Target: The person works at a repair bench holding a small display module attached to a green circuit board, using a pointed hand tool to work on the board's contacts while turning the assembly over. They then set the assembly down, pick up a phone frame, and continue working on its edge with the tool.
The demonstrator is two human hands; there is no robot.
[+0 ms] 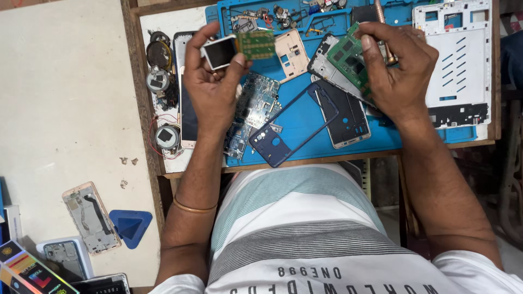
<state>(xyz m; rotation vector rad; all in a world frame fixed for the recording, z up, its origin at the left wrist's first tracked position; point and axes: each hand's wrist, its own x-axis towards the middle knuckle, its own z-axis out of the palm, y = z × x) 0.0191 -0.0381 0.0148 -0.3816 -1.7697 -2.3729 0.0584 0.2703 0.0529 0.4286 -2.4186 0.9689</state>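
Closest to me is the striped shirt (pixel 305 228), and above it my two forearms reach over the blue mat (pixel 302 120). My left hand (pixel 210 87) is closed on a small module (pixel 220 53) with a dark glassy face, pinched between thumb and fingertips, a green board (pixel 256 44) jutting out just past the fingertips. My right hand (pixel 400 68) grips a green circuit board (pixel 348 60) against a phone frame (pixel 340 103) under the thumb, and a metal tool (pixel 383 27) stands up behind the fingers, held in the same fist as far as I can tell. Below the left fingers lie another bare board (pixel 255 106) and a dark blue frame (pixel 283 128). To work well here, I judge both pinches should stay on the edges, off the glassy face and the components, with the parts kept over the mat.
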